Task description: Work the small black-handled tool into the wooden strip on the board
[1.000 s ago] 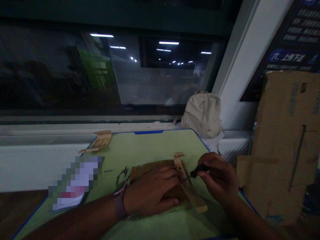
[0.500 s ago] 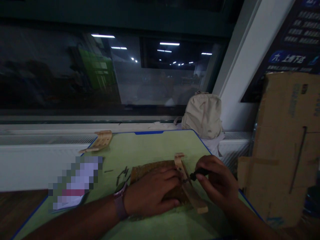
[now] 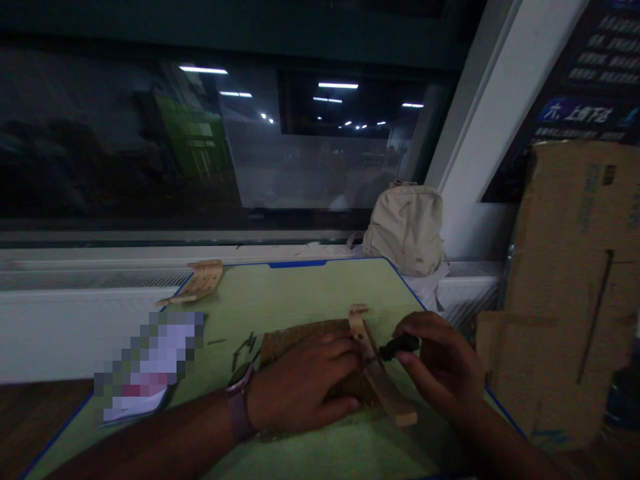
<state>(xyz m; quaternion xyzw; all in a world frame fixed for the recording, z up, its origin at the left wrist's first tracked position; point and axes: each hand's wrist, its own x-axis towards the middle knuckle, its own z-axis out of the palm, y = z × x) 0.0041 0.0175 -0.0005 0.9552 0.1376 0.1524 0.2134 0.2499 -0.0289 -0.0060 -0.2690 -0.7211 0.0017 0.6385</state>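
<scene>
My left hand (image 3: pixel 307 380), with a watch (image 3: pixel 240 400) on its wrist, lies stretched out over a brown board (image 3: pixel 285 340). Its fingertips touch a light wooden piece (image 3: pixel 390 397) with a curled far end, which stands along the board's right side. Between thumb and fingers, my right hand (image 3: pixel 440 363) has a short screwdriver (image 3: pixel 400 347) with a black handle. The screwdriver points left at the wooden piece, close to my left fingertips. Its tip and any screw there are too dim to make out.
Several small dark screws or pins (image 3: pixel 245 350) lie left of the board. A second wooden piece with holes (image 3: pixel 205 280) sits at the green table's (image 3: pixel 300 287) far left corner. A blurred sheet (image 3: pixel 155 367), a beige backpack (image 3: pixel 405 227) and cardboard (image 3: pixel 565 287) surround the work.
My right fingers have loosened and shifted slightly to the right on the screwdriver handle, so more of it shows. My left hand and the wooden piece stay nearly in place.
</scene>
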